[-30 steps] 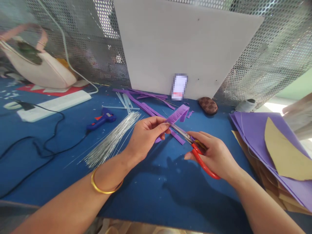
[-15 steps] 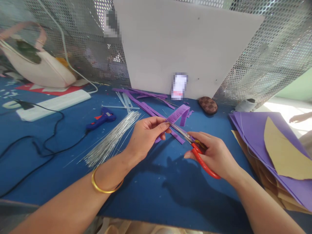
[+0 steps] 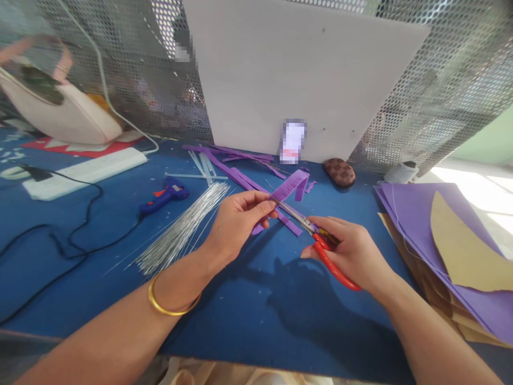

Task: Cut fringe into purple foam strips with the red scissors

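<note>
Between its thumb and fingers, my left hand [image 3: 240, 222] pinches a folded purple paper strip [image 3: 289, 185], whose edge looks finely slit. My right hand [image 3: 348, 248] grips a pair of scissors [image 3: 334, 267] with red handles. Their blades reach up-left to the strip, right beside my left fingertips. Whether the blade tips are parted is hard to make out. More purple strips [image 3: 240, 179] lie on the blue table behind my hands. Left of my left hand rests a bundle of thin silvery wires [image 3: 182, 230].
A blue glue gun [image 3: 166, 193] with its black cord and a white power strip [image 3: 86, 174] lie at left, near a pale handbag [image 3: 80, 115]. A phone [image 3: 293, 141] leans on the white board. A checkered pouch [image 3: 340, 172] and stacked purple sheets [image 3: 417, 200] are at right.
The scissors and strip keep nearly the same pose, with the whole view shifted slightly. Another person's hand at the far right has gone out of view.
</note>
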`<action>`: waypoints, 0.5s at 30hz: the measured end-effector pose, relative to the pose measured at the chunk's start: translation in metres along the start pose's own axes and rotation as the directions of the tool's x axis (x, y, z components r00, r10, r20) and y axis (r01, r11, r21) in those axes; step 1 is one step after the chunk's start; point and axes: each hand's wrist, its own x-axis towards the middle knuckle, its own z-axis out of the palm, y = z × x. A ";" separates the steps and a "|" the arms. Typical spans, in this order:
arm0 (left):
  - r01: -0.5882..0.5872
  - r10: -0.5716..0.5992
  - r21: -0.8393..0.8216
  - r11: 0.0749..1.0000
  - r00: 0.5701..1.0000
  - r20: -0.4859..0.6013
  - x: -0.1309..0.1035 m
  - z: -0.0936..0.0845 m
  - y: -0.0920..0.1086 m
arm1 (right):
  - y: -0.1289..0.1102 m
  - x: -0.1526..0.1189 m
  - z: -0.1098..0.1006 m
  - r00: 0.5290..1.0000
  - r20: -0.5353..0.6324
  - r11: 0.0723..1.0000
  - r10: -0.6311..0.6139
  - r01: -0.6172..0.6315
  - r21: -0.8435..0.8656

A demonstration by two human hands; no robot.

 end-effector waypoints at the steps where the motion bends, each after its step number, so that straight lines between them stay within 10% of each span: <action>1: -0.002 0.002 0.004 1.000 1.000 0.002 0.000 0.000 0.000 | 0.000 0.000 0.000 1.000 0.000 1.000 0.002 -0.002 -0.002; 15: 0.004 -0.004 0.018 1.000 1.000 0.016 0.001 -0.001 0.000 | 0.000 0.002 -0.001 1.000 0.021 1.000 0.014 -0.014 -0.001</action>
